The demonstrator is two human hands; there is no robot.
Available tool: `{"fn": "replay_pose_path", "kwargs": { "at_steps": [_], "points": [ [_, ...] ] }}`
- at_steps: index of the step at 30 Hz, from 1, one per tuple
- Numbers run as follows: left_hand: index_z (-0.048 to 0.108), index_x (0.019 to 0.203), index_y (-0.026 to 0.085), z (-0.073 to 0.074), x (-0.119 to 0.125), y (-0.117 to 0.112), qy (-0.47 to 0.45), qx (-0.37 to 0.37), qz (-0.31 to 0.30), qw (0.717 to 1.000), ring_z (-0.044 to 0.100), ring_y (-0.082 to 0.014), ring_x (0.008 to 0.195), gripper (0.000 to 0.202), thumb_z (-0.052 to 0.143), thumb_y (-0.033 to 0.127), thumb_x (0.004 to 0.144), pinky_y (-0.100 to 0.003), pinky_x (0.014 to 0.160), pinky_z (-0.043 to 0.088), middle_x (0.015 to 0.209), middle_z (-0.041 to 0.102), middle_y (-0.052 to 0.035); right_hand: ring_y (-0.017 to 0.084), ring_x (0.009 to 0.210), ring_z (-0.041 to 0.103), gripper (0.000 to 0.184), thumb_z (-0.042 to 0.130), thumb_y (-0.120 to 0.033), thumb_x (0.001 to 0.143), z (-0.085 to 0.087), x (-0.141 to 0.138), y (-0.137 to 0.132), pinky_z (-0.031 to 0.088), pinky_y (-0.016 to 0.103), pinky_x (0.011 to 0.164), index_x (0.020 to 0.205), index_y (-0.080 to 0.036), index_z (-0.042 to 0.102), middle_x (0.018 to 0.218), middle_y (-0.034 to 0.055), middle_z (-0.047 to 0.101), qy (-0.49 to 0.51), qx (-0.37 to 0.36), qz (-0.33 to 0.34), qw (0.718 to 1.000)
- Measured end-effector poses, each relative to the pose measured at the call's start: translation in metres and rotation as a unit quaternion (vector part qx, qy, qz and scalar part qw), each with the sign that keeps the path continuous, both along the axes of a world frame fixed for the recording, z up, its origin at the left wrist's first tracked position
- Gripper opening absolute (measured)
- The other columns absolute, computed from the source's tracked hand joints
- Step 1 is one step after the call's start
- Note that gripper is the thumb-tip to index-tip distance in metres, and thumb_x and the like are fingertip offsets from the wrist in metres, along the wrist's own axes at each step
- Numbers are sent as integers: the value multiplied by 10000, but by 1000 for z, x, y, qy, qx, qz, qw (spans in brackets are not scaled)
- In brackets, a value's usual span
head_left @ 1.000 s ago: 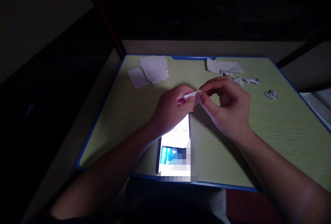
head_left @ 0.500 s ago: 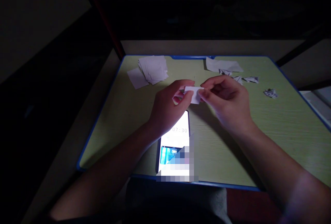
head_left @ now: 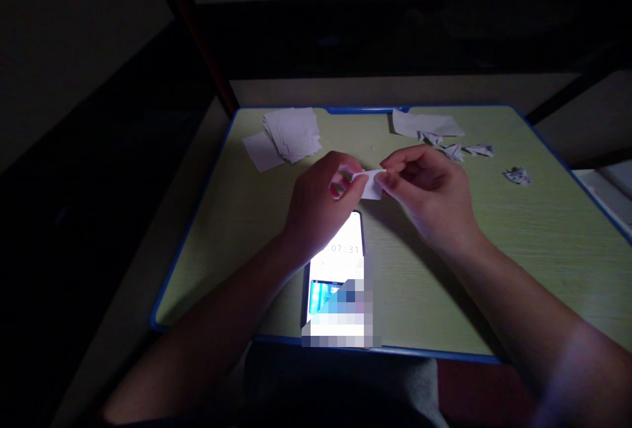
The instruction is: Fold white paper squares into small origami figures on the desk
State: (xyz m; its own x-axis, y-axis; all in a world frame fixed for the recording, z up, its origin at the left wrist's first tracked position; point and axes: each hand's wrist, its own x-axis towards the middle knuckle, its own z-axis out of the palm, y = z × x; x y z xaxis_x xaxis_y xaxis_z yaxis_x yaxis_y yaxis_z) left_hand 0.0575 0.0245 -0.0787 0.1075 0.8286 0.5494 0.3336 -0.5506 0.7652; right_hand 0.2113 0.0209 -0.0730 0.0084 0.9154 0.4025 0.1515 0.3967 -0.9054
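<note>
While a phone [head_left: 334,270] glows nearest, left hand [head_left: 316,207] and right hand [head_left: 434,199] both pinch a paper slip [head_left: 372,186] just beyond it, seemingly mid-fold; creasing calls for aligned edges. Farther past the phone lie a paper stack [head_left: 293,132] and folded pieces [head_left: 461,149].

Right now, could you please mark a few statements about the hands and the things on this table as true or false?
1. The left hand and the right hand pinch one paper piece between them. True.
2. The phone lies at the far edge of the table. False: it lies lit at the near edge, just below the left hand.
3. A paper stack sits at the table's far left. True.
4. The folded pieces lie right beside the paper stack. False: they lie at the far right, well apart from it.
</note>
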Motion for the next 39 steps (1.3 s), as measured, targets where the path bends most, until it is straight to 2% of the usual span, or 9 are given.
{"fn": "replay_pose_path", "kwargs": {
  "at_steps": [7, 16, 20, 24, 27, 29, 32, 35, 39],
  "points": [
    [541, 828, 157, -2, -3, -1, 63, 68, -11, 996, 595, -72, 718, 97, 600, 87, 796, -175, 559, 463, 872, 635, -19, 99, 553, 550, 131, 667, -108, 686, 2, -2, -1, 459, 254, 517, 767, -192, 607, 641, -35, 569, 31, -14, -2, 999],
    [505, 830, 180, 1, -4, -1, 63, 112, -30, 991, 563, -67, 727, 169, 577, 37, 775, -181, 579, 474, 907, 599, -5, 97, 536, 544, 89, 671, -142, 703, 1, -2, 0, 444, 258, 512, 773, -181, 631, 637, -29, 597, 66, -63, 12, 996],
    [511, 812, 175, 2, -3, -2, 32, 84, -37, 995, 576, -78, 742, 159, 577, 37, 766, -188, 576, 466, 897, 606, -13, 93, 533, 534, 50, 684, -158, 700, 2, -2, 0, 424, 246, 503, 736, -166, 650, 607, -22, 602, 110, -122, 24, 986],
    [508, 843, 182, 2, 1, -4, -20, -20, -58, 998, 590, -80, 697, 112, 585, 121, 788, -198, 567, 471, 887, 625, -16, 91, 543, 531, 34, 687, -176, 711, 2, 0, 0, 422, 245, 511, 709, -167, 654, 627, -19, 614, 91, -108, 18, 990],
    [508, 980, 199, 1, 3, -4, -58, -83, -45, 994, 591, -81, 673, 197, 584, 166, 801, -190, 560, 477, 839, 618, 1, 97, 547, 538, 31, 678, -174, 720, 5, 1, -1, 429, 252, 516, 709, -170, 650, 613, -23, 603, 55, -85, 13, 995],
    [530, 995, 198, 0, 2, -2, -59, -90, -44, 993, 583, -80, 646, 197, 585, 182, 807, -185, 546, 472, 775, 610, 17, 100, 537, 537, 39, 680, -180, 724, 7, 1, -2, 427, 250, 505, 704, -172, 647, 586, -29, 588, 26, -69, 14, 997],
    [588, 819, 178, -1, 0, 1, -23, -67, -46, 996, 565, -76, 618, 13, 580, 173, 810, -180, 524, 451, 720, 625, 16, 98, 534, 533, 56, 695, -206, 726, 8, -1, -3, 431, 245, 497, 717, -180, 646, 601, -29, 597, 2, -47, 5, 999],
    [615, 757, 167, 0, -1, 3, -16, -58, -24, 998, 563, -75, 610, 54, 590, 163, 805, -183, 525, 454, 709, 644, 6, 100, 579, 546, 123, 725, -221, 704, 5, -3, -4, 456, 251, 533, 778, -186, 632, 687, -17, 613, -3, -17, -22, 1000],
    [629, 745, 160, 6, -1, 4, -82, -97, -22, 992, 594, -72, 586, 78, 598, 181, 814, -183, 539, 487, 669, 656, 8, 102, 591, 534, 190, 733, -226, 703, 1, -4, -5, 450, 248, 532, 799, -207, 570, 694, -30, 569, -22, 18, -36, 999]
  ]
}}
